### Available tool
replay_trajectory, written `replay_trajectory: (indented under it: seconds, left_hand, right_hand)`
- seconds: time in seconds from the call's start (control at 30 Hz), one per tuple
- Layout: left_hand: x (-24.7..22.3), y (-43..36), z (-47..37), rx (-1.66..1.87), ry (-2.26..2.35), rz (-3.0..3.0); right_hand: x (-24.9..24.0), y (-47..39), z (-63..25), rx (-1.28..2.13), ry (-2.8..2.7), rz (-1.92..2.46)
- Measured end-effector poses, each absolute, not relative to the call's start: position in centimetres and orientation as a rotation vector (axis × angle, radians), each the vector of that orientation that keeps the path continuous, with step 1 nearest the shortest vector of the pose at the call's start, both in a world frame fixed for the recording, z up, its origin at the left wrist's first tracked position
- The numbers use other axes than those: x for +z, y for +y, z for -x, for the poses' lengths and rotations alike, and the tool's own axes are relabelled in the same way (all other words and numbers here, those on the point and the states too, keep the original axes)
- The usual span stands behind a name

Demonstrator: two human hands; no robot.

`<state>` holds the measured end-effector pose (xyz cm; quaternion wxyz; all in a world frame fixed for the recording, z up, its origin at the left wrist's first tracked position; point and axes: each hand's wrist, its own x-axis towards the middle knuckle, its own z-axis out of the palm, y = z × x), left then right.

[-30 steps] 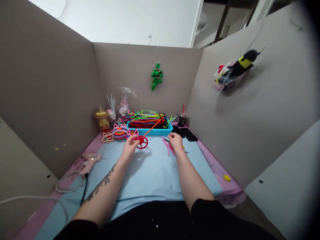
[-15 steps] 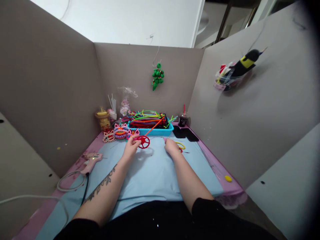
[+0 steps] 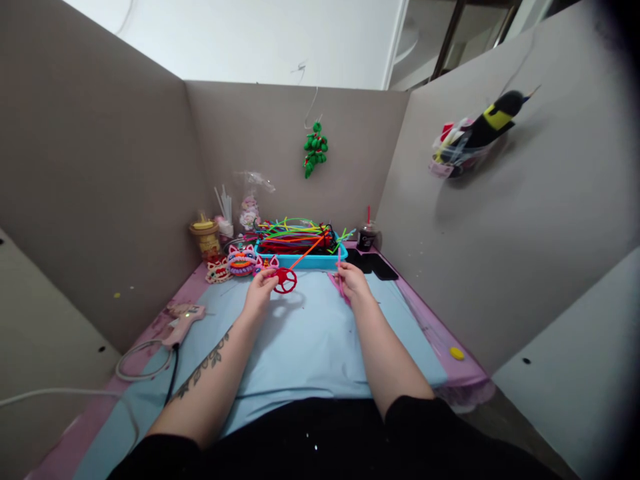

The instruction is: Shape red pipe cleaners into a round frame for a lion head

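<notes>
Left hand: fingers narrow, pinching the left rim of a red, round, wheel-shaped openwork piece.
Red wheel: raised off the cloth, sticks out to the right of the left fingertips, flat face roughly toward the camera; material not clear.
Right hand: thumb and fingers narrow, holding a slim bright-pink bendy-looking strip.
Held strip long axis: near upright in view, top end poking above the fingers toward the tray; lower end runs down beside the palm.
Second strip: another slim pink length, slanted, left of the held one; the two come together low by the right palm. In the grip or only lying there, cannot tell.
Wheel vs held strip: wheel lies left of the right hand, strip lies right of the wheel; open gap between, not touching. Heights in view about level.
Nearer hand: left for wheel, right for both pink strips.
Orange strip: thin straight orange length, slants down-left from the tray to near the wheel's top; joined or just behind, cannot tell.
Tray: shallow bright-blue rectangular tray of coloured strips, beyond both hands.
Cloth: pale-blue sheet under both hands.
</notes>
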<state>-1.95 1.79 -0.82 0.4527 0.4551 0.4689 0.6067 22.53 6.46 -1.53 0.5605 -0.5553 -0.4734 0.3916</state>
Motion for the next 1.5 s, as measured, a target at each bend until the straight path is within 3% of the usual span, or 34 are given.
replay_trajectory:
  seconds: [0.2, 0.43, 0.67, 1.07, 1.5]
  left_hand:
    - [-0.7, 1.6, 1.9, 1.407, 1.207, -0.963]
    - [-0.4, 1.2, 1.5, 1.424, 1.076, -0.967]
    - [-0.5, 0.9, 1.1, 1.417, 1.031, -1.06]
    - [-1.3, 1.2, 1.0, 1.414, 0.977, -1.099]
    - [-1.1, 0.6, 0.6, 1.347, 1.009, -1.133]
  right_hand:
    - [-1.7, 5.9, -21.3, 0.973, -1.078, 1.034]
    - [-1.2, 3.8, -18.5, 0.865, -1.448, 0.972]
    - [-1.2, 2.2, -16.4, 0.61, -1.748, 0.841]
    - [-1.5, 1.6, -15.9, 0.274, -1.902, 0.978]
    - [-1.4, 1.3, -15.5, 0.224, -1.936, 0.976]
